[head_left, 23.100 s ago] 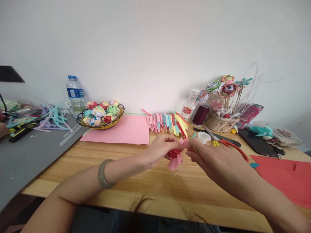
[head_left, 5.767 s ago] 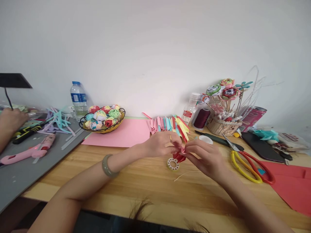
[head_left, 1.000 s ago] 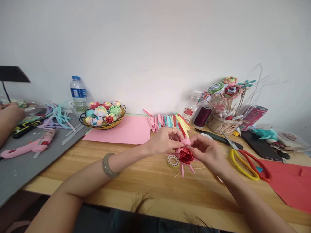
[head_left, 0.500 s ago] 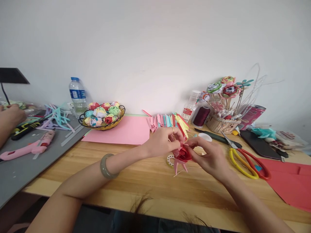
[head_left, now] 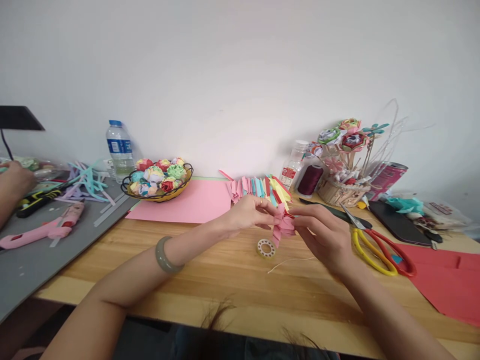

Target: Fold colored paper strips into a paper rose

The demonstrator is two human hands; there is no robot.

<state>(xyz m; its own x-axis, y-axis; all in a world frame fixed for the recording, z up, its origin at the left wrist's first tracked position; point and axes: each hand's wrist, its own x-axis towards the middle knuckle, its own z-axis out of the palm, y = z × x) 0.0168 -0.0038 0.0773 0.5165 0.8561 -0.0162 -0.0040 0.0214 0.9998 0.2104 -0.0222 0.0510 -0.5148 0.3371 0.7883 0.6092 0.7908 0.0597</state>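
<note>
Between my two hands is a pink and red paper flower (head_left: 284,226), held just above the wooden table. My left hand (head_left: 250,214), with a ring and a bracelet, pinches its left side. The fingers of my right hand (head_left: 325,234) grip its right side. Pink folded paper faces me, and only a little red shows at the top. Below the flower a small roll of tape (head_left: 266,248) lies on the table, with a thin string (head_left: 290,261) close by. Behind my hands stands a row of folded paper strips (head_left: 258,187) in pink, blue, red and yellow.
At left, a basket of paper flowers (head_left: 157,195) rests on pink paper (head_left: 202,202) near a water bottle (head_left: 119,150). To the right lie scissors (head_left: 378,250), a phone (head_left: 399,224) and red paper (head_left: 446,285). Another person's hand (head_left: 17,182) is at the far left beside a pink glue gun (head_left: 45,232).
The flower has been tipped so its pink folded side faces me and the red centre is mostly hidden. It sits slightly higher, uncovering the tape roll. Both hands stay on it.
</note>
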